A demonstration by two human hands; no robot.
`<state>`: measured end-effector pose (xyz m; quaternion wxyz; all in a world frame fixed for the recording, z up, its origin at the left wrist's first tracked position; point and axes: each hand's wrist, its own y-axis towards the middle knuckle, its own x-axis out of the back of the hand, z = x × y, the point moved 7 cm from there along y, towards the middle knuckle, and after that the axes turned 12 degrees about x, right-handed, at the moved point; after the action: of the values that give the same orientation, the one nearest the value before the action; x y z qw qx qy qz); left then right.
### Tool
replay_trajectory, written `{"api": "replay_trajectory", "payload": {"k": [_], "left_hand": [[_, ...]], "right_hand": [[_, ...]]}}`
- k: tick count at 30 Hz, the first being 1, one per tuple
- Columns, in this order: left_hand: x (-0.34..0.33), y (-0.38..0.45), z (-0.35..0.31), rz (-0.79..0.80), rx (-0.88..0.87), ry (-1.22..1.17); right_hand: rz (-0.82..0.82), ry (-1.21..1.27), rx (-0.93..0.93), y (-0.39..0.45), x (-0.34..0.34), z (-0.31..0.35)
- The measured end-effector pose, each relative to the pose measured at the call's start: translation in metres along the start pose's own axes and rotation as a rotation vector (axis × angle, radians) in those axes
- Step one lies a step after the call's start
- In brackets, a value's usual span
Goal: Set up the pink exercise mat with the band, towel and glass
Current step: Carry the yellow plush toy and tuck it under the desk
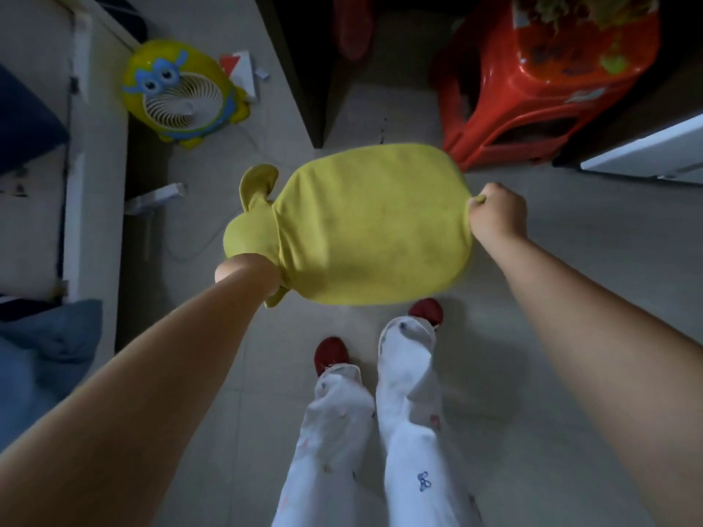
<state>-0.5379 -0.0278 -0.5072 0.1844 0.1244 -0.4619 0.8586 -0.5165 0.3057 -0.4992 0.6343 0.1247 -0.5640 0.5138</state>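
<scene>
A yellow-green towel (372,222) is stretched flat in the air between both hands, above the tiled floor. My right hand (498,214) pinches its right edge in a closed fist. My left hand (247,275) grips the left corner; its fingers are mostly hidden under the cloth, and a loose flap of towel sticks out to the left. No pink mat, band or glass is in view.
A yellow cartoon desk fan (182,93) stands on the floor at the upper left, its cord trailing. Red plastic stools (544,78) stand at the upper right beside dark furniture. A white bed frame (95,154) runs along the left. My legs and red slippers are below.
</scene>
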Motion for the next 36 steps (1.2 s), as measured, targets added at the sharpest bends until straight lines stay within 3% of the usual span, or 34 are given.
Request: {"api": "replay_trajectory", "payload": {"k": [10, 16, 21, 25, 27, 29, 32, 36], "left_hand": [[0.011, 0.082, -0.114, 0.052, -0.089, 0.207], [0.011, 0.111, -0.174, 0.139, -0.247, 0.298], [0.002, 0.144, -0.227, 0.208, -0.399, 0.521], [0.021, 0.169, -0.276, 0.293, -0.593, 0.337], [0.051, 0.182, -0.297, 0.224, -0.691, 0.133], [0.081, 0.192, -0.308, 0.054, -0.752, -0.07], [0.094, 0.19, -0.321, -0.22, -0.875, -0.046], [0.092, 0.196, -0.318, -0.253, -0.907, -0.018]], "right_hand": [[0.03, -0.182, 0.23, 0.135, -0.053, 0.018], [-0.114, -0.117, 0.27, 0.199, -0.082, 0.021], [-0.224, -0.142, 0.439, 0.247, -0.097, 0.043], [-0.321, -0.177, 0.587, 0.276, -0.11, 0.065], [-0.372, -0.194, 0.607, 0.29, -0.121, 0.07], [-0.423, -0.195, 0.585, 0.301, -0.128, 0.065], [-0.454, -0.185, 0.578, 0.313, -0.141, 0.059], [-0.368, -0.068, 0.592, 0.31, -0.152, 0.06]]}}
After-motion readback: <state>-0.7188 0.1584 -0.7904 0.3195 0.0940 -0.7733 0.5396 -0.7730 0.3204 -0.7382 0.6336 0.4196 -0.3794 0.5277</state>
